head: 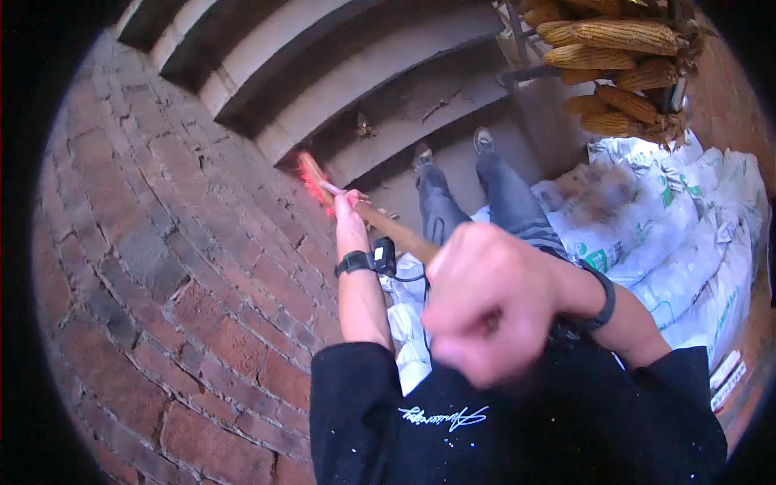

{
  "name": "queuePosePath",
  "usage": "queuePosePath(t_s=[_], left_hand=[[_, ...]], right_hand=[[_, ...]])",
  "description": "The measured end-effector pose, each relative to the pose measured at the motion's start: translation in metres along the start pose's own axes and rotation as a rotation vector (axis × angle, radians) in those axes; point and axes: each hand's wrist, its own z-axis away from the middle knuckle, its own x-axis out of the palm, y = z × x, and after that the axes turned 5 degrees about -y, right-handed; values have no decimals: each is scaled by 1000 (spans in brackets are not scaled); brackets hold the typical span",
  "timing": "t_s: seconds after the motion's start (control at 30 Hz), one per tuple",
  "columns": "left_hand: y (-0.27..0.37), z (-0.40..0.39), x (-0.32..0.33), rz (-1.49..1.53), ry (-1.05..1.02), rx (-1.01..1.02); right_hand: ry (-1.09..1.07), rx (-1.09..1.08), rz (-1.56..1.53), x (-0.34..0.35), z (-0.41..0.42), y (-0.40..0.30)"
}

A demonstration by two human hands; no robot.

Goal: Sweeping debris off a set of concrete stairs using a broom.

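A broom with red bristles [313,177] and a wooden handle [397,233] slants across the view in both my hands. Low on the handle, near the broom head, my left hand [350,203] is closed around it. My right hand [494,303] grips the upper end of the handle, close to the camera and slightly blurred. The bristles are at the left end of a concrete step [388,142], beside the brick wall; whether they touch it I cannot tell. A dry scrap [364,125] lies on a step.
Concrete stairs rise ahead, with a rough brick wall [200,321] along their left. Dried corn cobs [624,39] hang at the upper right. Below them, white filled sacks [667,242] are piled to my right. My feet [483,140] stand at the foot of the stairs.
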Motion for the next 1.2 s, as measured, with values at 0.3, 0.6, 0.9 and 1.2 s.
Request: queuePosePath(t_s=[0.3,0.6,0.9,1.2], left_hand=[[-5,-10,-54,229,-146,-88],[-78,-3,-66,100,-123,-337],[-29,-33,-34,36,-148,-94],[-64,34,94,266,-107,-170]], right_hand=[[-151,-74,-85,9,0,-27],[-217,58,-40,22,16,1],[-38,-68,-1,11,20,6],[130,-184,-62,-21,73,-50]])
